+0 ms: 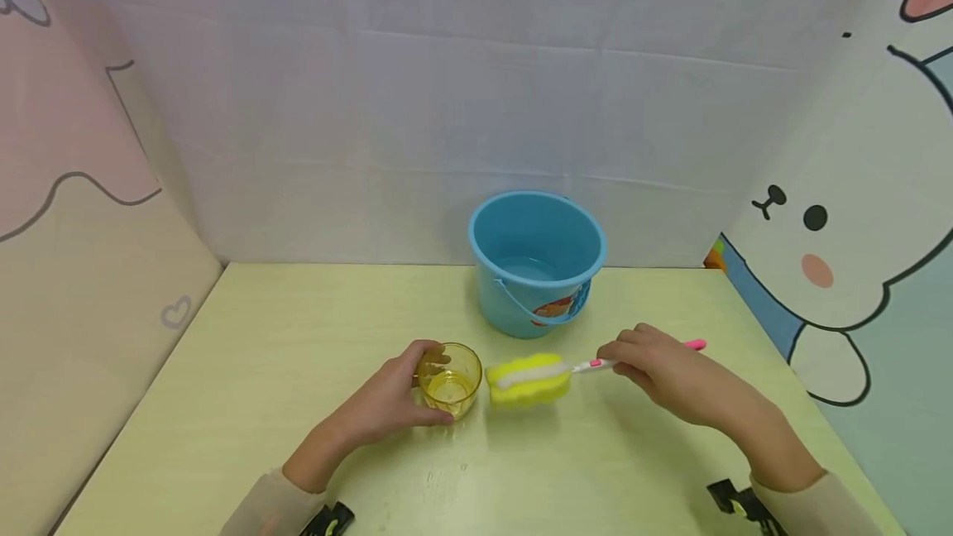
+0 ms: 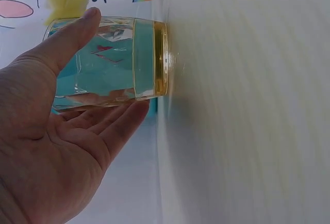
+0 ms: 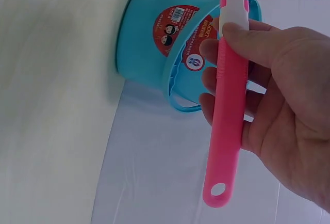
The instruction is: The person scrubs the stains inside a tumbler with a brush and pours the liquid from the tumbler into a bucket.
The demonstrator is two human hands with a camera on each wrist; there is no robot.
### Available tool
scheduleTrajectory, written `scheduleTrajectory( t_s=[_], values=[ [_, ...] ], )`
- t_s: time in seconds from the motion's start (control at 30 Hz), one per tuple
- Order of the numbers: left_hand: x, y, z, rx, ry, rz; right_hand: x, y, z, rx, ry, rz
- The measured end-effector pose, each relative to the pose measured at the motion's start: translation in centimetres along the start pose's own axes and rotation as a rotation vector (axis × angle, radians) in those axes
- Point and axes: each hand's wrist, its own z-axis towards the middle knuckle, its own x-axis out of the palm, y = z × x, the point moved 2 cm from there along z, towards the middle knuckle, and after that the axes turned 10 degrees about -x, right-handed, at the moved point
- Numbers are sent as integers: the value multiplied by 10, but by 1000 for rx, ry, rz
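Observation:
An amber-tinted clear glass (image 1: 450, 383) stands upright on the table. My left hand (image 1: 398, 395) grips it from the side, with the thumb on the near wall and the fingers round the far one. In the left wrist view the glass (image 2: 111, 61) has its base on the tabletop. My right hand (image 1: 663, 370) pinches the handle of a sponge bottle brush (image 3: 229, 95), pink with a white neck. Its yellow and white sponge head (image 1: 529, 380) points left, just right of the glass and over the table. Behind the brush stands a blue bucket (image 1: 514, 304).
The bucket's handle hangs down at its front, beside a red label. Water drops (image 1: 463, 466) lie on the pale table (image 1: 298, 337) near the front. A white cloth wall (image 1: 462, 106) closes the back, and printed cartoon cloths hang at both sides.

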Motion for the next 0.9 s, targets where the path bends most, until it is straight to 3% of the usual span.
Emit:
scheduleTrajectory(
  t_s=[0.53,0.9],
  values=[
    [7,-6,0,14,28,-17,-29,15,22,-107,-72,-190],
    [16,-11,1,45,44,0,-43,28,38,-136,-37,-345]
  ],
)
